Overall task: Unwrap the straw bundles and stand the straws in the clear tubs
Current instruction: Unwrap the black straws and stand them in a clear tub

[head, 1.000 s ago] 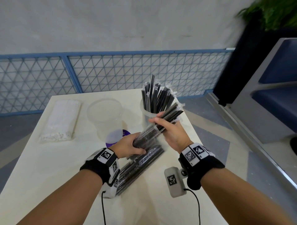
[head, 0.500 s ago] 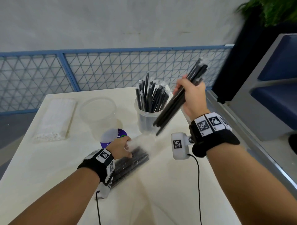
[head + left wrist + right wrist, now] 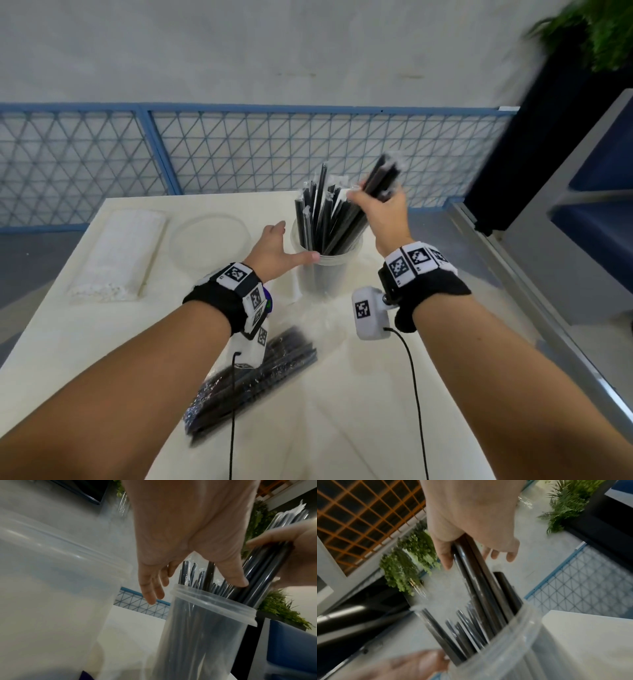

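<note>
My right hand [image 3: 380, 212] grips a handful of black straws [image 3: 383, 174] that slant down, their lower ends inside the clear tub [image 3: 325, 277]. Several wrapped black straws [image 3: 318, 212] stand in that tub. My left hand [image 3: 286, 246] is open beside the tub's left side, thumb at its rim. The left wrist view shows that thumb [image 3: 236, 580] against the straws above the rim [image 3: 212, 603]. From the right wrist, the held straws [image 3: 479, 581] run from my fingers [image 3: 444, 555] into the tub [image 3: 513, 649]. A part-opened wrapped bundle of black straws [image 3: 253, 380] lies near me.
An empty clear tub [image 3: 209, 240] stands left of the filled one, with a purple lid [image 3: 269, 301] beside it. A wrapped bundle of white straws [image 3: 120, 253] lies at the table's left. The table's right edge [image 3: 455, 342] drops to the floor; a blue mesh fence [image 3: 239, 150] runs behind.
My right hand has brought its straws down from the upper right into the tub. My left hand has let go of the wrapped bundle and moved up to the tub's rim.
</note>
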A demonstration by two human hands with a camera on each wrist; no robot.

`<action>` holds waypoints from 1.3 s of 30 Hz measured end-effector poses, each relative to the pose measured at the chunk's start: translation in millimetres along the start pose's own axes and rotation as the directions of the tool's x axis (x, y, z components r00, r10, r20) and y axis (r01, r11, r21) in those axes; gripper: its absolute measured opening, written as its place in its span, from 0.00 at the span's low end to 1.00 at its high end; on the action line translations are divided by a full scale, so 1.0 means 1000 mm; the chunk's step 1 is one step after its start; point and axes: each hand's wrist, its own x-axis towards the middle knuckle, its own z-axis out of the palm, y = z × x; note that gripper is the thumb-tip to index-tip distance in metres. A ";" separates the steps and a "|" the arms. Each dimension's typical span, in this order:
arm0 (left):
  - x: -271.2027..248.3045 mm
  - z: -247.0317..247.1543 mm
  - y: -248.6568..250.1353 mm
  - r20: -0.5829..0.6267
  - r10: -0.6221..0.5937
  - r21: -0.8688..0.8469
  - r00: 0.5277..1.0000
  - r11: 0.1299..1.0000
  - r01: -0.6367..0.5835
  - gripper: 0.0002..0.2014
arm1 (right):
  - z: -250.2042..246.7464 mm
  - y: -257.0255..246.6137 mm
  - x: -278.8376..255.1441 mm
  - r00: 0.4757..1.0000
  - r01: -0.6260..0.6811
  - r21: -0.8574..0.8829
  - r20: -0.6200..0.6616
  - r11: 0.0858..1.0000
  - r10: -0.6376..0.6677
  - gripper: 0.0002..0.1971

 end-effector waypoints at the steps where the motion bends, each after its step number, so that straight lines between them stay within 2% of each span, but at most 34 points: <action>1: 0.006 0.000 0.000 0.006 -0.005 -0.023 1.000 1.000 0.005 0.52 | 0.000 0.010 0.005 0.998 -0.040 -0.080 0.039 0.996 0.043 0.30; 2: 0.010 0.000 0.001 0.010 -0.008 -0.046 1.000 0.999 0.009 0.52 | 0.000 0.017 0.007 0.995 -0.069 -0.160 0.061 0.985 0.079 0.37; 4: 0.018 0.001 0.002 0.031 -0.019 -0.083 0.999 0.996 0.022 0.52 | 0.001 0.034 0.015 0.992 -0.047 -0.261 0.104 0.964 0.076 0.47; 7: 0.024 0.002 0.004 0.130 -0.058 -0.127 0.990 0.989 0.074 0.49 | 0.005 0.048 0.026 0.983 0.031 -0.287 0.181 0.958 0.022 0.59; 9: 0.027 0.003 0.005 0.166 -0.070 -0.159 0.984 0.983 0.097 0.46 | 0.010 0.050 0.035 0.975 0.073 -0.327 0.222 0.942 0.001 0.64; 12: 0.031 0.001 0.007 0.196 -0.073 -0.231 0.978 0.966 0.119 0.41 | 0.021 0.056 0.048 0.964 0.126 -0.437 0.267 0.890 -0.005 0.66; 14: 0.032 0.000 0.008 0.226 -0.084 -0.282 0.971 0.948 0.147 0.37 | 0.032 0.051 0.048 0.955 0.158 -0.580 0.296 0.799 0.027 0.63; 16: 0.032 -0.001 0.009 0.266 -0.086 -0.316 0.960 0.933 0.172 0.37 | 0.041 0.039 0.044 0.951 0.223 -0.704 0.309 0.674 0.008 0.52; 18: 0.032 -0.001 0.008 0.303 -0.090 -0.345 0.949 0.917 0.197 0.38 | 0.047 0.035 0.044 0.946 0.277 -0.739 0.322 0.614 -0.040 0.47; 20: 0.033 -0.002 0.006 0.320 -0.088 -0.371 0.943 0.905 0.210 0.38 | 0.050 0.031 0.047 0.929 0.308 -0.716 0.369 0.627 -0.034 0.46; 22: 0.035 0.000 0.004 0.314 -0.085 -0.385 0.946 0.899 0.209 0.38 | 0.055 0.026 0.048 0.906 0.311 -0.746 0.420 0.589 0.054 0.37; 24: 0.037 0.002 0.004 0.286 -0.094 -0.404 0.954 0.891 0.209 0.39 | 0.058 0.023 0.048 0.894 0.293 -0.756 0.434 0.585 0.113 0.36; 25: 0.037 0.003 0.004 0.274 -0.098 -0.417 0.957 0.884 0.210 0.39 | 0.058 0.023 0.048 0.898 0.283 -0.747 0.427 0.602 0.108 0.35; 27: 0.038 0.005 0.003 0.268 -0.099 -0.437 0.958 0.874 0.213 0.39 | 0.052 0.025 0.043 0.903 0.300 -0.711 0.427 0.636 0.051 0.24; 29: 0.040 0.005 0.001 0.278 -0.102 -0.449 0.955 0.865 0.223 0.42 | 0.042 0.025 0.037 0.915 0.316 -0.637 0.402 0.703 -0.047 0.15; 31: 0.042 0.004 0.000 0.288 -0.104 -0.451 0.952 0.862 0.231 0.47 | 0.029 0.027 0.034 0.936 0.290 -0.543 0.333 0.788 -0.115 0.15; 33: 0.042 0.003 0.000 0.293 -0.099 -0.436 0.951 0.871 0.225 0.47 | 0.020 0.038 0.034 0.954 0.241 -0.504 0.280 0.830 -0.107 0.21; 36: 0.040 0.002 0.001 0.296 -0.094 -0.427 0.951 0.877 0.219 0.47 | 0.012 0.048 0.031 0.960 0.195 -0.588 0.277 0.785 -0.031 0.40; 39: 0.038 0.001 0.002 0.290 -0.083 -0.414 0.953 0.887 0.204 0.44 | 0.006 0.035 0.030 0.920 0.291 -0.570 0.388 0.768 -0.061 0.44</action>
